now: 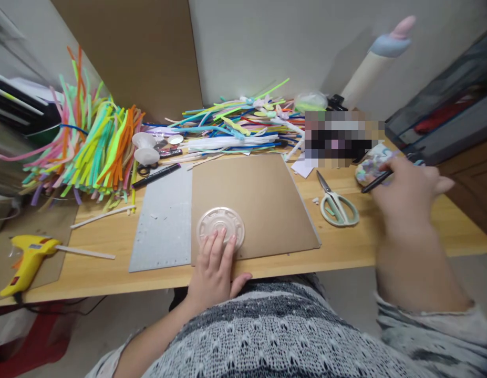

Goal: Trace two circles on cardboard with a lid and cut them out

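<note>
My left hand (215, 265) rests with its fingers stretched out on a clear plastic lid (221, 218). Under the lid lies a sheet of brown cardboard (259, 194), close to the table's front edge. Over at the right, my right hand (408, 191) is closed around a black pen (377, 181), which points down and to the left. Just behind that hand stands a cup-like holder (371, 164) with a colourful pattern, partly covered by the fingers. Scissors (338, 206) with pale green and white handles lie between the cardboard and my right hand.
A grey cutting mat (162, 220) extends left from under the cardboard. Bundled pipe cleaners (97, 142) stand at the left, with more pipe cleaners (247, 123) piled along the wall. A yellow glue gun (30, 257) lies at the far left. A black marker (156, 176) crosses the mat's top.
</note>
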Action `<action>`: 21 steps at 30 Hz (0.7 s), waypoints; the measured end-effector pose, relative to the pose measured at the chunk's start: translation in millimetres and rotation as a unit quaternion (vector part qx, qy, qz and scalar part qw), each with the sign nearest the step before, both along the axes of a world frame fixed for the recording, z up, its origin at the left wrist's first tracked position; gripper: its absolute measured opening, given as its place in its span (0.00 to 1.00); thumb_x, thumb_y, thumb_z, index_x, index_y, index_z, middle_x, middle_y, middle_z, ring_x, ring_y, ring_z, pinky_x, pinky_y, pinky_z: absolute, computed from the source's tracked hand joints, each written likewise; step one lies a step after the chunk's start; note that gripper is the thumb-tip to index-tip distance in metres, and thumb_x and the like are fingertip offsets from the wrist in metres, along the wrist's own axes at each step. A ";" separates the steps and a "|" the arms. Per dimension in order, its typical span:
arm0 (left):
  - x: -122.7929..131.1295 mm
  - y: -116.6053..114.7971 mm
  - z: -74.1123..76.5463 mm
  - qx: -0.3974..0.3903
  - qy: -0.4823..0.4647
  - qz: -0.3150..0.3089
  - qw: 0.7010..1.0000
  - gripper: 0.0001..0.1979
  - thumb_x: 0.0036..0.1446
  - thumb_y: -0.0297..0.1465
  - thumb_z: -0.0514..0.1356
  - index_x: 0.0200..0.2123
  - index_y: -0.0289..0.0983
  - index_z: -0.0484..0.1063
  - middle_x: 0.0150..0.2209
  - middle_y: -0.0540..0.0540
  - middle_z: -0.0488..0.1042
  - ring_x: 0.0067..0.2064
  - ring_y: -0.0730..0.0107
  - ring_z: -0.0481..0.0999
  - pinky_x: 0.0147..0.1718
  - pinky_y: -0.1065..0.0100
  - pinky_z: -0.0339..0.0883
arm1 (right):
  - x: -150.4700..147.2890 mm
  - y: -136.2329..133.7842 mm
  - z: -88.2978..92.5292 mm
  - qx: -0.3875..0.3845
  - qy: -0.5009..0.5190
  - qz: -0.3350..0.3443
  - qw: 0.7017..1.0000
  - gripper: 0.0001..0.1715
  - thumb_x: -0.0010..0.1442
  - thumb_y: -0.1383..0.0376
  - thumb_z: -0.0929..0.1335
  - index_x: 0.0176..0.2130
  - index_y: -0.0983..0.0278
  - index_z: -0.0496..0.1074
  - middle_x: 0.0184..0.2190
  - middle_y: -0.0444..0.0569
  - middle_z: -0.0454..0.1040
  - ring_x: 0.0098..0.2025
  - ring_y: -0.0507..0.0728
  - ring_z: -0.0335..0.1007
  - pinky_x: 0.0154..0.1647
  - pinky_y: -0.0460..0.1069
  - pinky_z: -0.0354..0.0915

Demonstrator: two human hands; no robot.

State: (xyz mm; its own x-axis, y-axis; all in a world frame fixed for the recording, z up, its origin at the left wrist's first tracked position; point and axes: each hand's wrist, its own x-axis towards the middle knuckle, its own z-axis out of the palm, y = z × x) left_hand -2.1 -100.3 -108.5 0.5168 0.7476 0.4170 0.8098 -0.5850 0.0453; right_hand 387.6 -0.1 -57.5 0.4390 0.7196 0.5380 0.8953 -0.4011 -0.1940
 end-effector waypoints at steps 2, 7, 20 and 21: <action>0.6 0.4 0.0 0.002 0.000 -0.005 1.000 0.38 0.55 0.47 0.56 0.61 0.27 0.53 0.61 0.28 0.52 0.63 0.43 0.49 0.58 0.48 0.48 | 11.4 2.5 -13.9 -0.035 -0.059 0.039 0.997 0.08 0.47 0.65 0.71 0.26 0.60 0.67 0.23 0.57 0.70 0.40 0.68 0.63 0.33 0.60 0.48; 0.4 -0.1 -0.7 0.006 0.003 0.001 1.000 0.37 0.55 0.47 0.56 0.60 0.28 0.54 0.62 0.29 0.53 0.63 0.43 0.49 0.58 0.47 0.49 | 20.9 7.5 -37.0 -0.050 -0.100 0.100 0.989 0.11 0.48 0.74 0.66 0.23 0.60 0.62 0.20 0.55 0.67 0.38 0.64 0.61 0.32 0.58 0.42; -2.4 1.5 5.7 -0.010 -0.068 -0.030 0.997 0.30 0.55 0.39 0.59 0.58 0.32 0.57 0.57 0.32 0.61 0.59 0.46 0.57 0.57 0.47 0.52 | -40.7 -25.1 28.5 0.125 0.358 0.264 0.887 0.17 0.41 0.66 0.74 0.28 0.59 0.64 0.27 0.44 0.65 0.29 0.55 0.61 0.32 0.53 0.56; -2.6 3.5 10.7 -0.010 -0.094 -0.038 0.995 0.28 0.55 0.36 0.60 0.57 0.35 0.58 0.56 0.34 0.62 0.59 0.48 0.58 0.56 0.47 0.52 | -54.0 -26.1 37.7 0.132 0.433 0.307 0.838 0.18 0.39 0.66 0.75 0.27 0.59 0.63 0.27 0.43 0.64 0.29 0.54 0.61 0.33 0.52 0.58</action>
State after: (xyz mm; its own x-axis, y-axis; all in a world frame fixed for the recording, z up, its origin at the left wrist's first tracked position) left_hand -4.7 -96.8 -97.8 0.4867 0.7186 0.4968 0.7388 -0.6420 0.2048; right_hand 333.6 -26.2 -19.9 0.3378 0.8590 0.3846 0.3959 0.2411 -0.8861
